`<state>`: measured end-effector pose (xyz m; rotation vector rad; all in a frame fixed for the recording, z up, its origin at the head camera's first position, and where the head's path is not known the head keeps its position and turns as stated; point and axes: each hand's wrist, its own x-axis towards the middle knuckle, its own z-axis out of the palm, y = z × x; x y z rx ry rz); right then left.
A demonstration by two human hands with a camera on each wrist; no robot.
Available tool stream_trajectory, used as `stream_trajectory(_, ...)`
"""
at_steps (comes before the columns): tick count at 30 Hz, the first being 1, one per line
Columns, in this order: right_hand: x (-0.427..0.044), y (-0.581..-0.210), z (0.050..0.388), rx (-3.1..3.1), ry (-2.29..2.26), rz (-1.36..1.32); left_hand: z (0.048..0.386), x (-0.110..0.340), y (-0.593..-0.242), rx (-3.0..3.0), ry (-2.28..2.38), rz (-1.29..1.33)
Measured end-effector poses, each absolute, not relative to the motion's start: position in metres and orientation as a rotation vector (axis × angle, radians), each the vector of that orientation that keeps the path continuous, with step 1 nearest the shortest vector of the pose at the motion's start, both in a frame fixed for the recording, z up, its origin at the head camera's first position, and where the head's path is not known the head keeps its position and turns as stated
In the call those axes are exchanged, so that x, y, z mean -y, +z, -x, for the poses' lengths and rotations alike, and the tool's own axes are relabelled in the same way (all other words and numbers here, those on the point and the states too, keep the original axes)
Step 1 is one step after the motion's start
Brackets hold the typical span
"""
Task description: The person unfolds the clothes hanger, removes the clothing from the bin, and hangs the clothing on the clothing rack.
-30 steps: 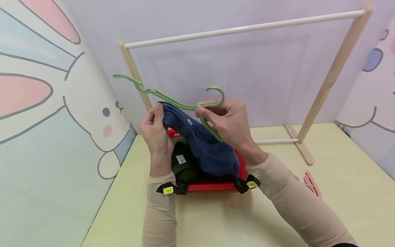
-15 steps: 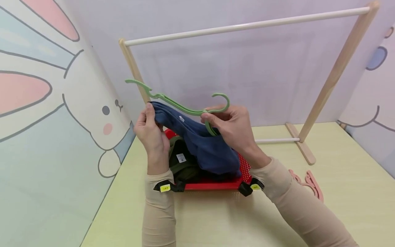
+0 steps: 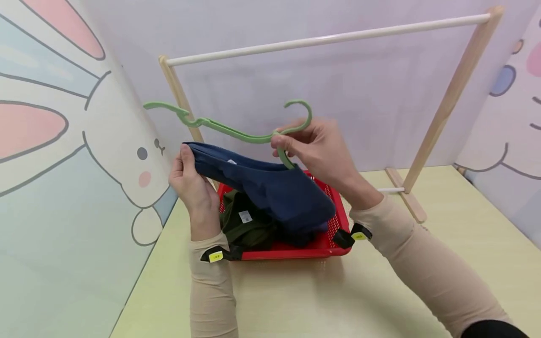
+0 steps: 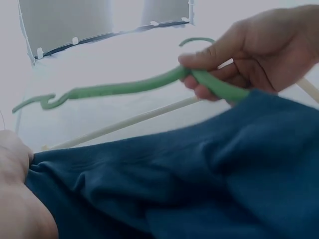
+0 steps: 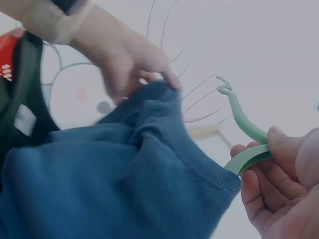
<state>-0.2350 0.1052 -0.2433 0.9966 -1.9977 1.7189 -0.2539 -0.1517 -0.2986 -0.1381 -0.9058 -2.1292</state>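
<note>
A blue garment [image 3: 270, 188] with a small white tag hangs stretched between the two hands, above the basket. At its upper left edge the left hand [image 3: 192, 180] pinches the fabric between thumb and fingers. My right hand [image 3: 323, 152] grips a green hanger [image 3: 236, 134] near the base of its hook. One arm of the hanger runs down into the garment's opening, as the right wrist view shows on the hanger [image 5: 249, 157]. The other arm sticks out free to the left, above the cloth. In the left wrist view the garment [image 4: 164, 184] fills the lower part.
A red basket [image 3: 291, 254] stands on the pale table [image 3: 287, 300] and holds a dark green garment [image 3: 241, 232] with a white label. Behind it stands a rack with a white rail [image 3: 329, 40] and wooden posts [image 3: 452, 101].
The left hand has moved left, drawing the garment's edge wider. The right hand and hanger have risen slightly over the last half second. The pink hanger on the right is now hidden behind the forearm.
</note>
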Motion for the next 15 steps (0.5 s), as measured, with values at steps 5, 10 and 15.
stream_trajectory(5,-0.115,-0.207,0.236,1.981,1.690,-1.056,0.255,0.152,-0.300,0.909,-2.129,0.202)
stream_trajectory(10,-0.130,-0.171,0.232,1.953,1.624,-1.061,0.257,0.148,-0.304,1.027,-2.084,0.339)
stream_trajectory(15,-0.146,-0.148,0.226,2.038,1.312,-1.022,0.258,0.144,-0.307,1.303,-1.941,0.475)
